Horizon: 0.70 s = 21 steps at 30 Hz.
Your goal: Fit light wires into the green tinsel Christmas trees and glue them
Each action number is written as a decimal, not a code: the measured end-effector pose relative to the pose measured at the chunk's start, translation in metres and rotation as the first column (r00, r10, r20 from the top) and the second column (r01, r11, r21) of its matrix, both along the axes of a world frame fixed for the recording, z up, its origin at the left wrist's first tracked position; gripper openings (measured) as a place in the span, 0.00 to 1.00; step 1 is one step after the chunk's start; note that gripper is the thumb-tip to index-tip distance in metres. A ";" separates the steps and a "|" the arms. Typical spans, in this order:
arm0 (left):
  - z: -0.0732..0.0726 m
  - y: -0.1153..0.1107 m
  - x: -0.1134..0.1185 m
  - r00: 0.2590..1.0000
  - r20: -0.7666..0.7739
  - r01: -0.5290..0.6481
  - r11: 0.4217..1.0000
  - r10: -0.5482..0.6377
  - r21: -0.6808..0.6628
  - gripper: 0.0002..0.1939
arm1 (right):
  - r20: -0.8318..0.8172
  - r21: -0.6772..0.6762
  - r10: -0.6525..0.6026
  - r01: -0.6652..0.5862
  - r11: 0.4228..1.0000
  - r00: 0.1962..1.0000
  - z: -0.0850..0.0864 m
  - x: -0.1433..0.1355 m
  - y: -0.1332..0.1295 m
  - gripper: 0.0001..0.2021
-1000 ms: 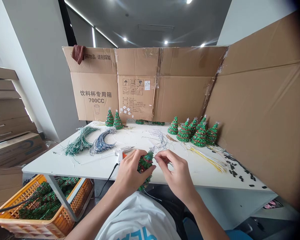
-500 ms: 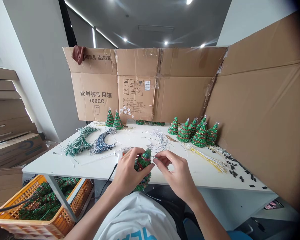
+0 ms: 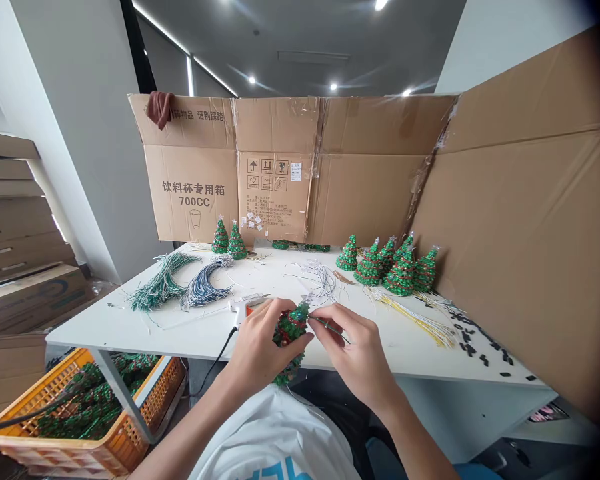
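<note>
So your little tree (image 3: 291,327) is green and bushy with red trim round it, a pale star (image 3: 306,300) on top. It's roughly upright, tip leaning a bit right, on the near side in your left hand (image 3: 266,340). The thin strand (image 3: 341,336) pinched in your right hand (image 3: 355,343) slants toward its upper right side; can't tell if they're touching.

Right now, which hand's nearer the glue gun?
Left. The left hand is just in front of the glue gun; the right hand is farther right, past the tree.
</note>
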<state>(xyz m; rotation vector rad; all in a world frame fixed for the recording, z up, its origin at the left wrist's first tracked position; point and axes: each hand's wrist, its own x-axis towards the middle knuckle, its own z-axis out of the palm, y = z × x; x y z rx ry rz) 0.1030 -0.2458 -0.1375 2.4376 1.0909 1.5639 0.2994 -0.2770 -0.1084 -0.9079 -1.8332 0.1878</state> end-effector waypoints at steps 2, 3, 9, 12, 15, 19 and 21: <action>-0.001 0.001 -0.002 1.000 -0.002 -0.011 1.000 0.011 -0.017 0.19 | -0.029 -0.021 -0.029 0.029 0.999 0.999 0.002 0.000 -0.001 0.02; -0.001 0.001 -0.002 1.000 -0.003 -0.015 1.000 0.015 -0.025 0.19 | -0.034 -0.024 -0.038 0.037 0.999 0.999 0.003 0.000 -0.002 0.02; 0.000 0.003 -0.006 1.000 -0.012 -0.024 1.000 0.024 -0.018 0.20 | -0.010 -0.003 -0.021 0.021 1.000 1.000 0.008 0.001 -0.004 0.08; -0.001 0.003 -0.005 0.999 -0.031 -0.030 1.000 0.030 0.007 0.19 | -0.021 0.006 -0.005 0.005 1.000 1.000 0.007 0.000 -0.003 0.08; -0.001 0.002 -0.003 0.999 -0.036 -0.027 0.999 0.027 0.018 0.18 | -0.017 -0.018 0.023 -0.023 1.000 1.000 0.005 -0.002 -0.001 0.09; -0.001 0.002 -0.002 0.999 -0.028 -0.018 1.000 0.018 0.000 0.19 | -0.050 -0.091 0.009 -0.014 0.996 0.999 0.000 -0.003 0.004 0.06; 0.001 0.002 -0.004 1.000 -0.018 -0.021 1.000 0.021 -0.012 0.19 | -0.083 -0.142 -0.016 0.004 0.990 0.996 0.000 -0.002 0.004 0.03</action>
